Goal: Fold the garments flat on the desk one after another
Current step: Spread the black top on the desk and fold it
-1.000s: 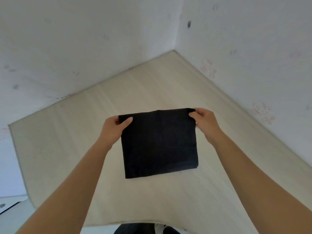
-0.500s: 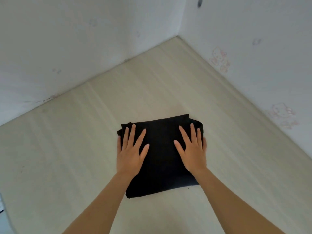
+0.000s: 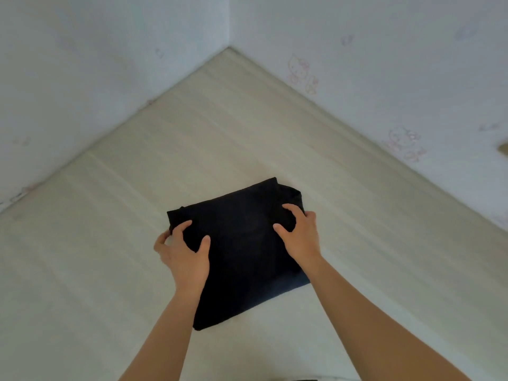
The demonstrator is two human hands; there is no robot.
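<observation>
Black folded garment [image 3: 242,243] is laid flat on the pale wood-grain bench [image 3: 220,133], well short of the wall corner [image 3: 229,37], on the viewer's side of it. It is folded into a rough rectangle, several layers stacked. Fabric is plain and dark; the weave cannot be resolved. At the end nearer the wall corner, lower layers are seen sticking out past the top layer at one corner, and a small nub is seen at the other.

Left hand [image 3: 184,254]: grip is closed on the garment's side edge, with thumb and one finger on top and the other fingers curled past the edge. Right hand [image 3: 301,232]: grip is likewise closed on the opposite side edge, with thumb and forefinger on top and the remaining fingers wrapped over the edge. Both are placed on the half of the garment nearer the wall corner. Whether the cloth is lifted off the bench cannot be told.

Versus 0.5 s ago: both palms were laid flat on top with fingers spread. Fingers are now curled and moved out to the side edges. The garment is seen more skewed relative to the wall corner, but the camera has also shifted, so real rotation cannot be confirmed. Fold shape is unchanged.

Faded cat stickers [image 3: 298,70] are seen on the wall right of the wall corner.
</observation>
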